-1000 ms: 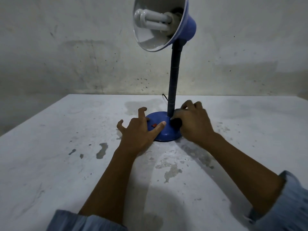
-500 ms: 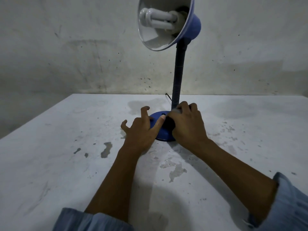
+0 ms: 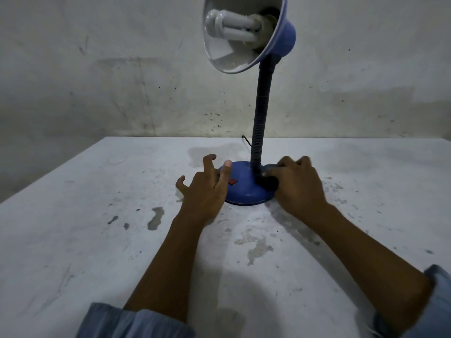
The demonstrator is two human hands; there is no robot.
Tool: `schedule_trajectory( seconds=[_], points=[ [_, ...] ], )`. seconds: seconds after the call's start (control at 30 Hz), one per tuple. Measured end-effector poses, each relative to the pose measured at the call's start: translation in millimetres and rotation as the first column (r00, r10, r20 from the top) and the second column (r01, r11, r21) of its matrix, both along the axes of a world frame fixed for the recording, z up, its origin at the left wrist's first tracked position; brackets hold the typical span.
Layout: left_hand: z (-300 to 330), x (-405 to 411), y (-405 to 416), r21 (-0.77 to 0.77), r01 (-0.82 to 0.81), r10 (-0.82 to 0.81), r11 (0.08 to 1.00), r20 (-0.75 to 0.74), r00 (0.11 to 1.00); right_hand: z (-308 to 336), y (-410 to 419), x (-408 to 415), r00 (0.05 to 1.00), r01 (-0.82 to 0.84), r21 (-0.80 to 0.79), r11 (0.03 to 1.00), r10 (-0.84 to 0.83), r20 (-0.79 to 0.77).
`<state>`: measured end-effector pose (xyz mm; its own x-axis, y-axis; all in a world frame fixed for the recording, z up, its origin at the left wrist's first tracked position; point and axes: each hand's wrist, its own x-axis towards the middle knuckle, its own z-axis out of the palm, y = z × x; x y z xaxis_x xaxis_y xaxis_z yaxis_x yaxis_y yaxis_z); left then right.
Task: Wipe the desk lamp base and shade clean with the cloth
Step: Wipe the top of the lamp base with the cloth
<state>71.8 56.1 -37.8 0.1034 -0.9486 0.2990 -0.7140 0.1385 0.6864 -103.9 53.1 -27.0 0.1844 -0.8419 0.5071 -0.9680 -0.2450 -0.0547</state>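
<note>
Lamp base [image 3: 244, 191] sits a little right of the frame's centre on the pale, stained table [image 3: 97, 240], a round blue dome with a small red switch [image 3: 233, 182] on its near-left slope. From its right half the dark ribbed neck [image 3: 261, 123] rises almost straight up, leaning slightly right, to the shade [image 3: 283, 32] at the top of the frame, whose open mouth faces down and left and shows the white bulb [image 3: 231, 26] inside.

Your right hand [image 3: 297, 186] is at the base's right side, fingers curled round a dark cloth [image 3: 268, 182] and pressing it against the foot of the neck; only a small dark wad shows past the knuckles, and that hand is blurred. Your left hand [image 3: 207, 191] is spread, holding nothing, its fingers splayed over the base's left edge with one fingertip resting on the dome just left of the switch. It looks to be steadying the lamp.

By my reading you are on the base, and the shade is not yet done. What matters for the next stroke: the unwiped near and left slope of the dome lies to the left of the cloth, across the neck, so the wad must come round the front of the neck towards your left hand. The shade lies straight up the neck's long axis, nearer the cloth hand than the steadying one.
</note>
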Motion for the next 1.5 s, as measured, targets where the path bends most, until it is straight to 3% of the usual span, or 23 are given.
schedule_trajectory(
  seconds=[0.1,0.17,0.33,0.5,0.73,0.87,1.0,1.2,1.37,1.5],
  points=[
    [1.8,-2.0,0.7,0.011,-0.004,0.004,1.0,0.002,1.0,-1.3,-6.0,-23.6,0.991,0.125,-0.115,0.985,-0.119,0.059],
    [1.9,-2.0,0.4,0.012,-0.001,0.001,1.0,0.003,1.0,-1.2,-4.5,-19.1,0.989,0.117,-0.151,0.982,-0.102,0.105],
    [-0.1,2.2,-2.7,0.015,0.012,-0.012,1.0,-0.027,1.0,-10.2,14.8,24.2,0.993,-0.112,-0.146,0.983,0.105,-0.058],
    [0.9,3.0,-0.9,0.004,0.034,-0.033,0.999,-0.016,0.999,-12.7,28.1,37.7,0.938,-0.326,-0.118,0.938,0.306,-0.161],
    [-1.9,1.5,-5.5,0.03,-0.004,0.005,1.0,-0.015,1.0,3.6,11.5,-9.0,0.999,-0.008,-0.119,0.993,0.013,0.044],
    [-4.8,-0.6,-9.1,0.054,-0.042,0.041,0.998,0.028,0.999,7.9,4.5,-28.7,0.942,0.037,-0.116,0.993,0.004,0.335],
    [-7.4,-6.0,-13.1,0.071,-0.013,0.012,0.997,0.007,1.0,6.4,-2.6,-30.0,0.903,0.0,-0.05,0.999,0.021,0.428],
    [-7.1,-9.9,-11.5,-0.04,-0.065,0.072,0.997,0.197,0.978,21.2,5.5,-27.2,0.791,-0.014,0.004,1.0,0.009,0.612],
    [-1.0,-19.5,-5.3,-0.138,0.003,0.05,0.99,0.382,0.923,27.0,6.6,-29.6,0.561,-0.051,0.112,0.992,-0.065,0.825],
    [2.1,-25.3,-1.8,-0.161,0.035,0.034,0.986,0.407,0.913,31.1,5.2,-35.7,0.399,-0.111,0.177,0.978,-0.119,0.909]
  ],
)
